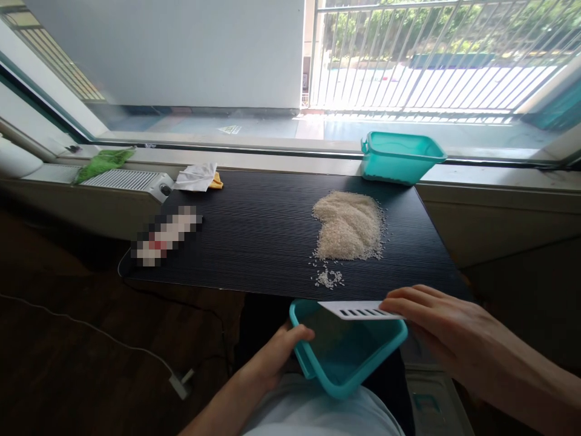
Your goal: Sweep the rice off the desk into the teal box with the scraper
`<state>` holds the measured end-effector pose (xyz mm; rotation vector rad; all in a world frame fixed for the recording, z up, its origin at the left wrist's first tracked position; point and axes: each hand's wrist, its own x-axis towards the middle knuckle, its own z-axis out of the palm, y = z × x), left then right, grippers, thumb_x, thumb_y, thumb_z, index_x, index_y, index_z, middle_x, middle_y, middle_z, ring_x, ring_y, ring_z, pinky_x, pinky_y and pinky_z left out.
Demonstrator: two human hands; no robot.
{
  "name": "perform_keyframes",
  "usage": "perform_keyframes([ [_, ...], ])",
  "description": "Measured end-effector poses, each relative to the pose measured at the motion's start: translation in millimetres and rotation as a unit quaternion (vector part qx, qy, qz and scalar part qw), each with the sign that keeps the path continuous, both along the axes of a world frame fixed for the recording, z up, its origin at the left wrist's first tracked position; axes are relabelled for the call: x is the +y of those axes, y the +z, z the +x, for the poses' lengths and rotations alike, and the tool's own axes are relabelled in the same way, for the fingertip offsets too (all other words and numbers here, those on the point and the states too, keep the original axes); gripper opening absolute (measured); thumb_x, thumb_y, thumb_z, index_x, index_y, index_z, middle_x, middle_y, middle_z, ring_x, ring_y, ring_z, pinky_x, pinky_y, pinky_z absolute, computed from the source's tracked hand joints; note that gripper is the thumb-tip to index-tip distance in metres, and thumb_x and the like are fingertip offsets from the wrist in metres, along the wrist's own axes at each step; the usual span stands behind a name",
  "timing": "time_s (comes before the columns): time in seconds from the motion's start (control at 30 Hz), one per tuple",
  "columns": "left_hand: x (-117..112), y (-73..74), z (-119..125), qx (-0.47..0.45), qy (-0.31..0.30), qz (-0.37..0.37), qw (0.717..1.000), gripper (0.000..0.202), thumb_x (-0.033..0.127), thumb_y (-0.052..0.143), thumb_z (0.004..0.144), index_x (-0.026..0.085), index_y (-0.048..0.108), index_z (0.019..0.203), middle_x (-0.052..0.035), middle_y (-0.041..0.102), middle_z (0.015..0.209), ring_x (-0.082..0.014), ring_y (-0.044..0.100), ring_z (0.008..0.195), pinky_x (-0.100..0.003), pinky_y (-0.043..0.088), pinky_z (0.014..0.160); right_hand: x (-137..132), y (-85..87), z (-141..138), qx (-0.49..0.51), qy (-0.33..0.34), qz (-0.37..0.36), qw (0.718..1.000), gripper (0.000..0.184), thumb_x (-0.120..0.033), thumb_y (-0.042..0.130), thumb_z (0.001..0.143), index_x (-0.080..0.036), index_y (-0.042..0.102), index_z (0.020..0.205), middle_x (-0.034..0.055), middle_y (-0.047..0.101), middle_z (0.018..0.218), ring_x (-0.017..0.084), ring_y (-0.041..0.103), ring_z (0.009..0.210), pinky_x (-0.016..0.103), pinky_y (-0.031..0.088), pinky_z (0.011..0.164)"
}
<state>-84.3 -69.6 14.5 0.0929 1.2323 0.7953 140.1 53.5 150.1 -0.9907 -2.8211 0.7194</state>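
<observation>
My left hand grips the near-left rim of a teal plastic bin, its thumb over the edge. The bin sits at my lap, below the table's front edge, tilted with its mouth upward. My right hand pinches a flat white slotted piece between thumb and fingers, above the bin's far rim. A row of dark slots runs along it; its far end points left. On the dark table beyond lies a heap of rice, with a small scatter of grains nearer the front edge.
A second teal bin stands at the table's back right corner by the window. White and yellow cloths lie at the back left. A blurred-out object rests on the dark table. A green cloth drapes the radiator. A cable crosses the floor.
</observation>
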Motion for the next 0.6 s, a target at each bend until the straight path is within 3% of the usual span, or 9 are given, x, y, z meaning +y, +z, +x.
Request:
perform_keyframes([
  [0.1, 1.1, -1.5, -0.6, -0.006, -0.013, 0.0, 1.0, 0.045, 0.038, 0.071, 0.065, 0.019, 0.062, 0.106, -0.0068, 0.069, 0.089, -0.0261, 0.066, 0.082, -0.036, 0.053, 0.073, 11.0, 1.6, 12.2, 0.009, -0.069, 0.016, 0.997, 0.03, -0.026, 0.04, 0.093, -0.027, 0.07, 0.096, 0.0066, 0.075, 0.096, 0.023, 0.07, 0.085, 0.035, 0.058, 0.069],
  [0.2, 2.1, -3.1, -0.7, -0.013, -0.013, 0.002, 1.0, 0.045, 0.038, 0.074, 0.063, 0.019, 0.063, 0.103, -0.0068, 0.069, 0.09, -0.0255, 0.066, 0.084, -0.034, 0.052, 0.073, 21.6, -3.3, 16.3, 0.01, -0.108, 0.039, 0.993, 0.032, -0.028, 0.038, 0.092, -0.026, 0.07, 0.093, 0.0072, 0.075, 0.095, 0.025, 0.07, 0.087, 0.036, 0.058, 0.069],
  [0.43, 3.9, -4.7, 0.3, -0.006, -0.012, -0.005, 1.0, 0.042, 0.037, 0.072, 0.062, 0.018, 0.063, 0.098, -0.0057, 0.068, 0.085, -0.0261, 0.066, 0.084, -0.035, 0.053, 0.072, 7.5, -1.1, 27.6, 0.001, -0.065, -0.032, 0.997, 0.03, -0.03, 0.041, 0.094, -0.028, 0.071, 0.093, 0.0046, 0.075, 0.091, 0.022, 0.071, 0.079, 0.033, 0.059, 0.068],
  [0.6, 10.2, -9.2, -3.2, -0.02, -0.024, -0.015, 0.999, 0.043, 0.037, 0.073, 0.062, 0.018, 0.063, 0.099, -0.0062, 0.069, 0.083, -0.0258, 0.067, 0.083, -0.036, 0.053, 0.075, 16.7, 1.0, 8.9, 0.017, -0.073, -0.002, 0.997, 0.031, -0.026, 0.039, 0.094, -0.025, 0.07, 0.095, 0.0067, 0.075, 0.093, 0.023, 0.069, 0.084, 0.035, 0.057, 0.07],
])
